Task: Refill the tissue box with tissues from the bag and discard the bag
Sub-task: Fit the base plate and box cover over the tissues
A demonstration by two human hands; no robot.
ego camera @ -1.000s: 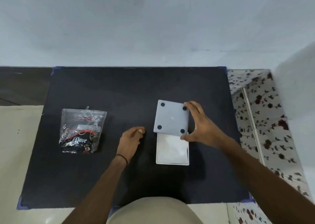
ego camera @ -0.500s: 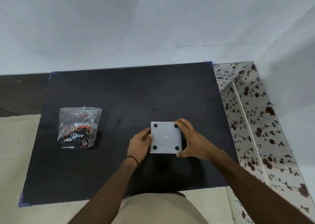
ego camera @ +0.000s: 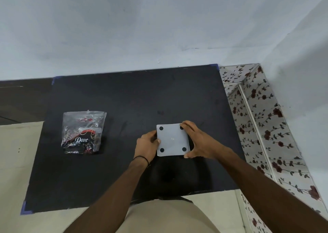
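Note:
A white square tissue box (ego camera: 172, 140) stands upside down on the black mat (ego camera: 124, 97), its base with black round feet at the corners facing up. My left hand (ego camera: 147, 144) grips its left side and my right hand (ego camera: 197, 141) grips its right side, thumb at the near corner. A clear plastic bag (ego camera: 83, 132) with red, black and white print reading "Dove" lies flat on the mat's left part, well apart from both hands. Its contents are hard to make out.
The mat is taped at its corners onto a pale surface. A grey wall rises right behind it. A rose-patterned cloth (ego camera: 262, 135) covers the area along the mat's right edge. My beige-clad torso shows at the bottom.
One second ago the box was tipped on its side, held by my right hand only. It now stands fully upside down with both hands on its sides; the view shifted.

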